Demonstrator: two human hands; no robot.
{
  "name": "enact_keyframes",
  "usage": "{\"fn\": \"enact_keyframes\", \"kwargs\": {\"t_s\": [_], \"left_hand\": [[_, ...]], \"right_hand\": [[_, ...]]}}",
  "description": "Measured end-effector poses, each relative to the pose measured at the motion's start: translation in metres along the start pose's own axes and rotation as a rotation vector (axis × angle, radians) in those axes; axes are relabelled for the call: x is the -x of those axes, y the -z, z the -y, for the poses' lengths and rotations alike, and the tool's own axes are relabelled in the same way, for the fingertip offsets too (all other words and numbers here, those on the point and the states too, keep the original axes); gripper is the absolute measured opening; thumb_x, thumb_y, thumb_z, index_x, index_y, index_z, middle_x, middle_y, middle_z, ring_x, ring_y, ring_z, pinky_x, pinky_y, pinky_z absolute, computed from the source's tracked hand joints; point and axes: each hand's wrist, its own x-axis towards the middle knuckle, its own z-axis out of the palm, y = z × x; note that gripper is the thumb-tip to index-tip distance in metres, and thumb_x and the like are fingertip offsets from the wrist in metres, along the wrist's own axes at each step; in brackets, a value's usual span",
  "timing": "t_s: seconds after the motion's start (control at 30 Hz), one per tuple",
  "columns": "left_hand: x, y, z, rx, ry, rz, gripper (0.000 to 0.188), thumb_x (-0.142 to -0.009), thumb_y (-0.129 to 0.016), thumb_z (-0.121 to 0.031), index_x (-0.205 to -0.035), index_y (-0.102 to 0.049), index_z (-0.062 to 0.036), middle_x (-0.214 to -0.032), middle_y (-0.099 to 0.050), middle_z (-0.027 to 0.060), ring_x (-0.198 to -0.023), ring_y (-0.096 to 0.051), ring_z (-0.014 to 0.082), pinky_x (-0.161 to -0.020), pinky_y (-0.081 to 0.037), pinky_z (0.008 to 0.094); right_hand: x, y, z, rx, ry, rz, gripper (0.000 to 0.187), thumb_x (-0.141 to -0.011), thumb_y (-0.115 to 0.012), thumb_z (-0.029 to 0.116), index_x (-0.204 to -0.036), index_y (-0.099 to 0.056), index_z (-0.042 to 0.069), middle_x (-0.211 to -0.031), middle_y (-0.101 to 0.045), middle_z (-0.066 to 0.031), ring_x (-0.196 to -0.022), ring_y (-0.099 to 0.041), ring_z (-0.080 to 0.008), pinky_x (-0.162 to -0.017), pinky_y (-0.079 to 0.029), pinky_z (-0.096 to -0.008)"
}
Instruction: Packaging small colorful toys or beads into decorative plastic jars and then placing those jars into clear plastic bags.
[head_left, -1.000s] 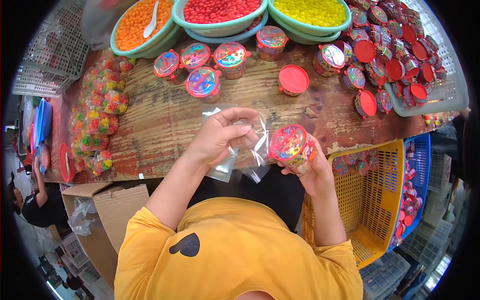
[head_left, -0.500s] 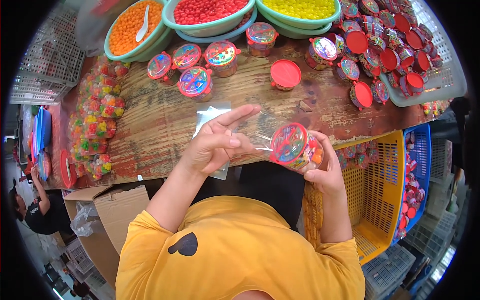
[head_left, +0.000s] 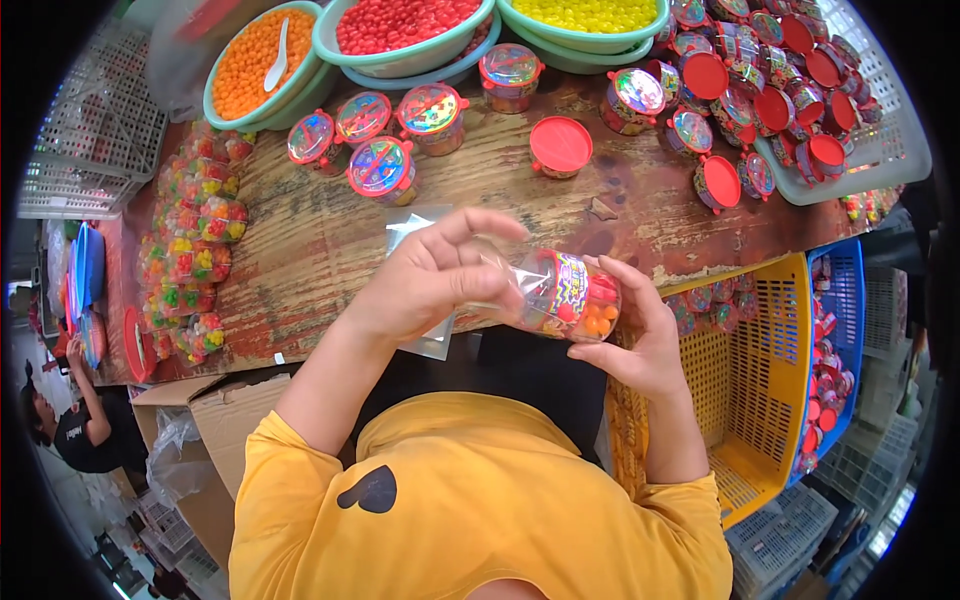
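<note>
My right hand (head_left: pixel 645 335) grips a clear candy jar (head_left: pixel 570 300) with a printed band, tilted on its side. Orange and red candies show at its right end. A clear plastic bag (head_left: pixel 500 280) stretches from around the jar to my left hand (head_left: pixel 435 275), whose thumb and fingers are bent on the film. How far the bag covers the jar is hard to see. Beneath my left hand, a stack of flat clear bags (head_left: pixel 432 340) lies at the table edge. Beyond my hands stand several lidded candy cups (head_left: pixel 381 168) and one cup with a plain red lid (head_left: pixel 560 146).
Basins of orange (head_left: pixel 255 65), red (head_left: pixel 400 25) and yellow candies (head_left: pixel 590 15) line the far side. Filled cups heap over a white basket (head_left: pixel 880 165) at right. Clear candy packs (head_left: pixel 210 220) lie left. A yellow crate (head_left: pixel 740 400) and cardboard box (head_left: pixel 220 420) flank me.
The jar has tipped so its printed side faces up instead of its lid, and it has shifted slightly left. My left fingers have curled in on the bag.
</note>
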Motion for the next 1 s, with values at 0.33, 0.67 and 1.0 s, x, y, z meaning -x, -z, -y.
{"fn": "enact_keyframes", "kwargs": {"t_s": [0.33,0.67,1.0], "left_hand": [[0.000,-0.035,0.004,-0.884,-0.403,-0.033,0.090,-0.078,-0.088,-0.012,-0.151,-0.035,-0.0046,-0.132,-0.057,0.0128,-0.117,-0.059,0.0204,-0.105,-0.045,0.0362],[-0.024,-0.034,0.076,-0.671,-0.347,-0.185,0.120,-0.070,-0.094,-0.019,-0.155,-0.013,0.0020,-0.143,-0.050,0.0177,-0.133,-0.051,0.0232,-0.111,-0.042,0.0371],[-0.044,-0.036,0.076,-1.189,-0.467,-0.004,0.085,-0.062,-0.096,-0.018,-0.135,-0.053,-0.0061,-0.129,-0.058,0.0139,-0.123,-0.054,0.0318,-0.102,-0.047,0.0393]], "right_hand": [[-0.001,-0.013,-0.003,0.092,0.044,-0.150,0.091,-0.066,-0.091,0.005,-0.144,-0.044,0.002,-0.141,-0.055,-0.0129,-0.119,-0.062,-0.0204,-0.100,-0.052,-0.0348],[0.018,-0.025,-0.004,-0.988,-0.271,-0.125,0.111,-0.076,-0.085,0.012,-0.158,-0.012,-0.001,-0.158,-0.029,-0.0166,-0.144,-0.037,-0.0284,-0.113,-0.041,-0.0429],[0.034,0.003,-0.011,-0.871,-0.320,-0.153,0.098,-0.076,-0.085,0.030,-0.153,-0.031,0.002,-0.148,-0.045,-0.0112,-0.138,-0.043,-0.0212,-0.114,-0.036,-0.0380]]}}
